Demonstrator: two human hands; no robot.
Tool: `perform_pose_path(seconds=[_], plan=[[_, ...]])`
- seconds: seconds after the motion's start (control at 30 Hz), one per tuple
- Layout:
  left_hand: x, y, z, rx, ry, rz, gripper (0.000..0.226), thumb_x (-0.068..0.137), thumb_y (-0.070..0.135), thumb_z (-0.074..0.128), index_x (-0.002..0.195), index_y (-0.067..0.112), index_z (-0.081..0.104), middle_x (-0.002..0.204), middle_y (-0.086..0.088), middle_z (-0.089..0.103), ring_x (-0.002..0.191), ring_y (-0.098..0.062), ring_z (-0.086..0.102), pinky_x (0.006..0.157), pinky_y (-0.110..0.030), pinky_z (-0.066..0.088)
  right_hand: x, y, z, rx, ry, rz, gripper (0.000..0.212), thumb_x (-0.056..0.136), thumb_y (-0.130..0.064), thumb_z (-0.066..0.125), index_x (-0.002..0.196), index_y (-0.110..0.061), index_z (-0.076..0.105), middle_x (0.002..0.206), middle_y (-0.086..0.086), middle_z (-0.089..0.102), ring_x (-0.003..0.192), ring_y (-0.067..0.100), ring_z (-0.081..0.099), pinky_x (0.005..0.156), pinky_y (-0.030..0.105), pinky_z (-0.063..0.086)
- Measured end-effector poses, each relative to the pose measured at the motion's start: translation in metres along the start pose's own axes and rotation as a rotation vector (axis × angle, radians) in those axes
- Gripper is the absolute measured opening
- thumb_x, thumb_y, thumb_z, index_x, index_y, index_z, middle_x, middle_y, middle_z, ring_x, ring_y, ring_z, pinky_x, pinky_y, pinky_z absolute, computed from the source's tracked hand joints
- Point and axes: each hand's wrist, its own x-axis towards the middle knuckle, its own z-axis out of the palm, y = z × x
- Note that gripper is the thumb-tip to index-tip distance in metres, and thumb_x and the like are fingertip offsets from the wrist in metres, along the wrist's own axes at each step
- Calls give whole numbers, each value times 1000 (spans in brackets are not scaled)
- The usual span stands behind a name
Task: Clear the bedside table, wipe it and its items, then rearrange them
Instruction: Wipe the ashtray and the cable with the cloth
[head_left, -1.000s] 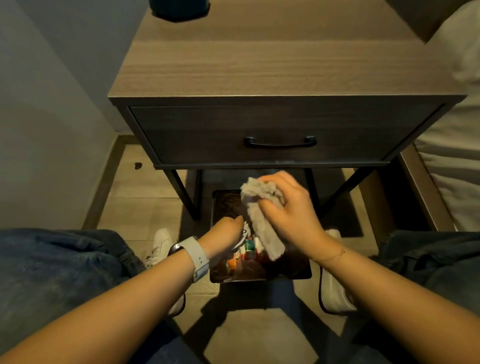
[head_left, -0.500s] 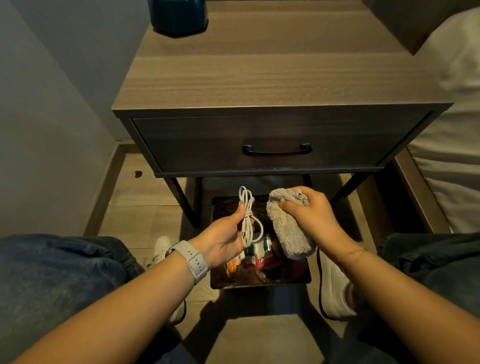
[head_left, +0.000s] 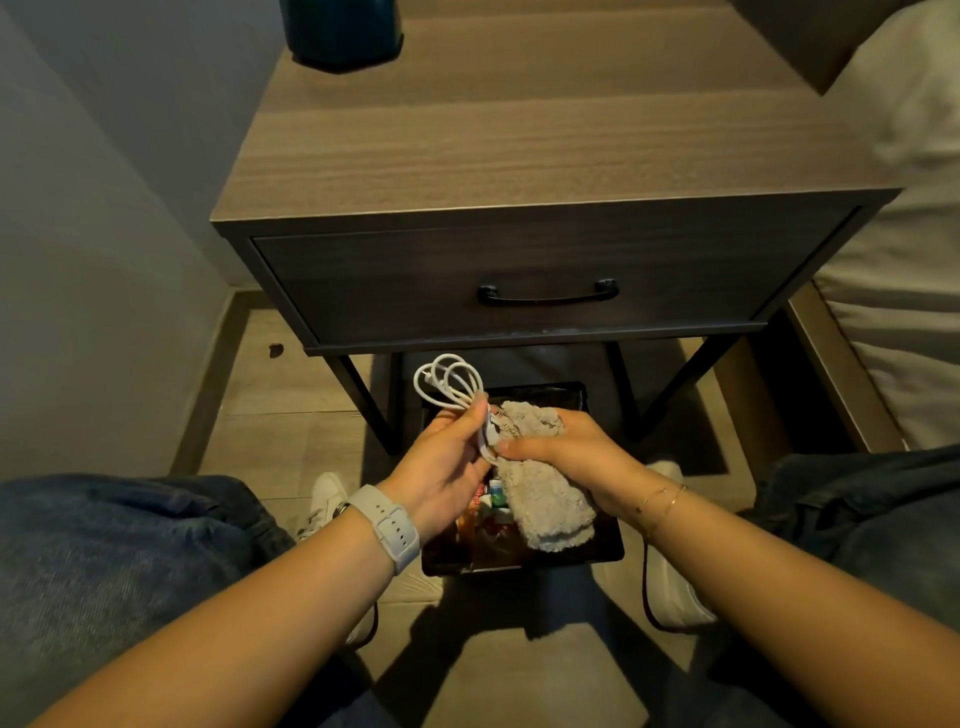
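Cable and cloth held together below the bedside table (head_left: 519, 135).

The coiled white cable (head_left: 447, 387) is gripped in the left hand (head_left: 447, 462), palm up; the grey cloth (head_left: 540, 488) is clasped against it by the right hand (head_left: 566, 449), above a dark tray (head_left: 608, 545).

My forearms bare, no sleeves. Pale grey watch strap (head_left: 390, 524) on my left wrist, row of small holes along band, dark watch edge at its side. Thin gold chain bracelet (head_left: 658, 506) on my right wrist, doubled strands. Blue denim jeans (head_left: 104, 551) on both my legs, right leg darker in shadow. White shoes (head_left: 670, 592) with dark outline at sole.
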Motion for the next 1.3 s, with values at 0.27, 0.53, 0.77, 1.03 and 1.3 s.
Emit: perform_pose_path(seconds=[0.27,0.53,0.77,1.03,1.3], plan=[[3,35,-19,370,68,120,62,73,7,75,127,21,50,114,-7,67,97,-18,67,85,-40,54,10,-25,-40,-475,115,-127,13,66,-7,80,74,-12,70,71,0,70,68,14,65,68,29,52],[-11,27,-8,1344,-264,-90,32,97,43,46,114,20,61,96,4,68,82,-13,63,73,-27,51,12,-22,-41,-659,34,-223,28,59,-17,82,86,-17,71,81,-1,73,80,14,69,80,44,57],[4,4,-15,1511,-105,166,46,102,40,38,84,2,58,79,-18,53,77,-37,59,70,-36,46,2,-35,-29,-567,324,-479,41,79,-36,72,108,-28,44,98,-9,59,86,9,59,71,32,49],[2,12,-20,1609,-59,467,42,103,35,34,96,9,66,84,-11,68,80,-21,62,75,-33,44,43,10,-41,-1044,338,-161,32,83,-19,60,115,-21,61,116,5,63,105,29,61,79,33,48],[-1,10,-22,2163,-15,606,29,103,43,30,102,24,52,89,-1,64,82,-24,62,70,-38,50,24,-16,-14,-757,203,-599,29,82,-26,66,111,-29,64,109,-10,62,101,7,59,83,26,50]])
